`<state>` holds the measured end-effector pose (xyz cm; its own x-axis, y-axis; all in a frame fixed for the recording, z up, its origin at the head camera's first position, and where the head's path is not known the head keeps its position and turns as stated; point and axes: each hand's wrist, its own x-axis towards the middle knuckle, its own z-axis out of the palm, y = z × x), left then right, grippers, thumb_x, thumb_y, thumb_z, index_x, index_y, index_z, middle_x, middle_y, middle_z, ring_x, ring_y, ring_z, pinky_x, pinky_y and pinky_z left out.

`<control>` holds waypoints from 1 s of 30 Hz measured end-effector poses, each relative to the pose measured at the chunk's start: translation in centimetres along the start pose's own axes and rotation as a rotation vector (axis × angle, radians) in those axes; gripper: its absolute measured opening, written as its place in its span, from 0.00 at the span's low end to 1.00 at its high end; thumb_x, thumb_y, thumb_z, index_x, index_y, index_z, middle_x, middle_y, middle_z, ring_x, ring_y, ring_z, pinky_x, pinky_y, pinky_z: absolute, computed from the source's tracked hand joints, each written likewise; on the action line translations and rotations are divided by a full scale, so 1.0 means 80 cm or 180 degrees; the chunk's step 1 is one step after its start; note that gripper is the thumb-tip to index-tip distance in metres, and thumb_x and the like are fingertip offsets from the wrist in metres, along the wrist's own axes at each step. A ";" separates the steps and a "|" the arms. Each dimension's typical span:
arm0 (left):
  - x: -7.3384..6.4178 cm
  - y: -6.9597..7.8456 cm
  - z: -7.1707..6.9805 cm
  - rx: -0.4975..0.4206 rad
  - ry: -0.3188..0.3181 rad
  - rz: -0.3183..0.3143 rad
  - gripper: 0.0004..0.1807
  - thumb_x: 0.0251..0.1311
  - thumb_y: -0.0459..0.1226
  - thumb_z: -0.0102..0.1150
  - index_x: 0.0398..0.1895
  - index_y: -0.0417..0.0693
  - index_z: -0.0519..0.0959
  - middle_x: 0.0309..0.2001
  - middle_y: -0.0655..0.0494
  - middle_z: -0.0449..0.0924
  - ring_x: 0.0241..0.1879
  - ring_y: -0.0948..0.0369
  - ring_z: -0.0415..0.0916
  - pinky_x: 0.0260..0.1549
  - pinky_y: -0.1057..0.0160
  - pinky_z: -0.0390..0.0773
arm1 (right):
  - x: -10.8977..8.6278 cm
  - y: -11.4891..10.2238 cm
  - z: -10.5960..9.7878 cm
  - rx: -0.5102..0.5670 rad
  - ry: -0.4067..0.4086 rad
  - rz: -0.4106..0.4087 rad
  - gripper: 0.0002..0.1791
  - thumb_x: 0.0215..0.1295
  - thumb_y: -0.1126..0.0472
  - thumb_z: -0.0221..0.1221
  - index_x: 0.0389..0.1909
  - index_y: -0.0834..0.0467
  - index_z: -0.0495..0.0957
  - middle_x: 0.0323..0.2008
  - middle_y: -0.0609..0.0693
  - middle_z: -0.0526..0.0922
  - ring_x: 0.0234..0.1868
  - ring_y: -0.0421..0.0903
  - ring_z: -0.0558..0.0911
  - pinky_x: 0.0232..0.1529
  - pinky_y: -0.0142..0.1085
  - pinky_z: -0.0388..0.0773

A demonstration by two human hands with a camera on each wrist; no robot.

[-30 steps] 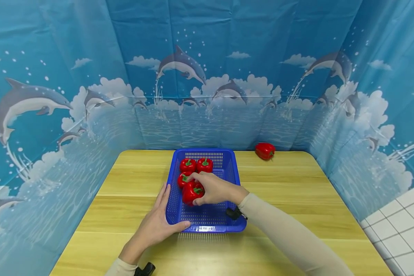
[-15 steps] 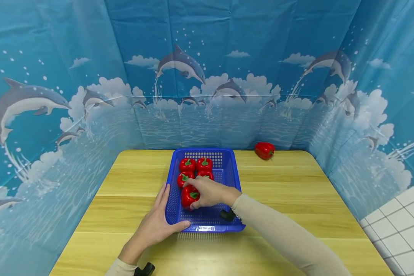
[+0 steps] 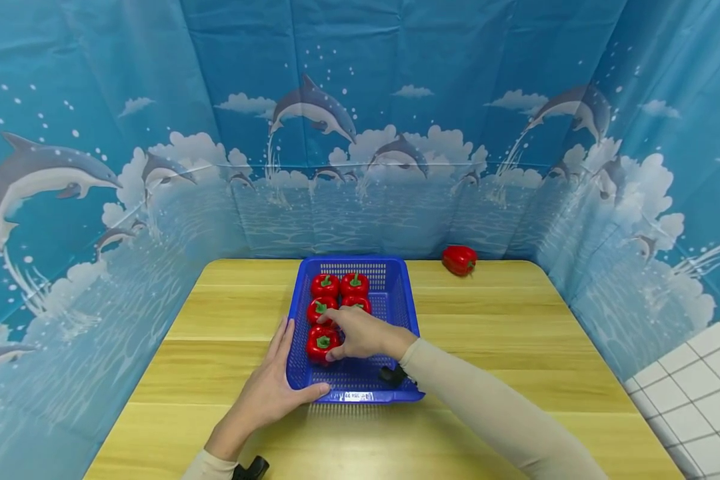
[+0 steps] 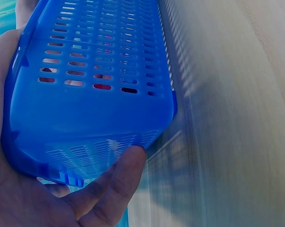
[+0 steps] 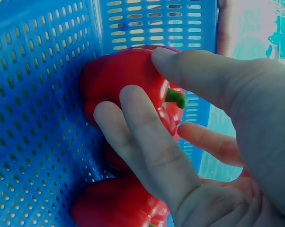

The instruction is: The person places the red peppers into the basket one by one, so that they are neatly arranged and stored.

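A blue plastic basket (image 3: 390,397) stands on the table with several red bell peppers inside, their green stems upward. My left hand (image 3: 276,387) grips its near left corner, thumb on the front rim and fingers along the left side. Inside the basket, my right hand (image 3: 366,335) holds the nearest bell pepper (image 3: 322,345) between thumb and fingers, seen closely in the right wrist view as a red bell pepper (image 5: 119,78) by the perforated wall. Another bell pepper (image 3: 321,311) sits just behind it. The right hand partly covers a bell pepper (image 3: 360,304) beside that one.
One more red bell pepper (image 3: 459,260) lies on its side at the table's back edge, right of the basket. The wooden table (image 3: 498,347) is bordered by a blue dolphin-print curtain (image 3: 366,213) at the back and sides. White tiles (image 3: 690,393) show at far right.
My right hand has shifted slightly left with its bell pepper, which now stands more upright by the basket's left wall. The left hand has stayed on the corner.
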<state>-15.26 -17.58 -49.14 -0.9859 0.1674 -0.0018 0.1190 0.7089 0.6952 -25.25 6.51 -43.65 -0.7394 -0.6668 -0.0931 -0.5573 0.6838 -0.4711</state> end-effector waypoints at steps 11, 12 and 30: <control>0.001 0.001 -0.001 0.0038 0.0007 -0.0069 0.79 0.61 0.70 0.81 1.00 0.64 0.35 1.00 0.58 0.29 0.88 0.28 0.65 0.74 0.23 0.81 | -0.003 -0.005 -0.006 0.0015 0.0023 -0.0045 0.39 0.73 0.50 0.82 0.80 0.52 0.80 0.68 0.55 0.89 0.67 0.53 0.86 0.74 0.53 0.89; 0.002 0.001 -0.002 0.0038 0.0012 -0.0071 0.79 0.61 0.70 0.81 1.00 0.65 0.35 1.00 0.58 0.29 0.88 0.28 0.66 0.74 0.23 0.81 | -0.003 -0.005 -0.008 0.0011 0.0035 -0.0060 0.38 0.73 0.50 0.82 0.80 0.53 0.80 0.68 0.55 0.89 0.67 0.53 0.86 0.73 0.53 0.90; 0.000 -0.001 0.000 0.0031 0.0038 -0.0054 0.79 0.59 0.71 0.82 1.00 0.65 0.36 1.00 0.56 0.33 0.88 0.27 0.65 0.74 0.21 0.80 | -0.015 0.006 -0.023 0.0282 0.0156 -0.0265 0.32 0.77 0.52 0.79 0.75 0.59 0.84 0.66 0.59 0.90 0.54 0.55 0.94 0.58 0.43 0.95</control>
<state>-15.27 -17.64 -49.19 -0.9891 0.1471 -0.0049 0.1034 0.7181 0.6882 -25.33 8.17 -42.12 -0.7107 -0.7034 -0.0084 -0.5837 0.5963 -0.5511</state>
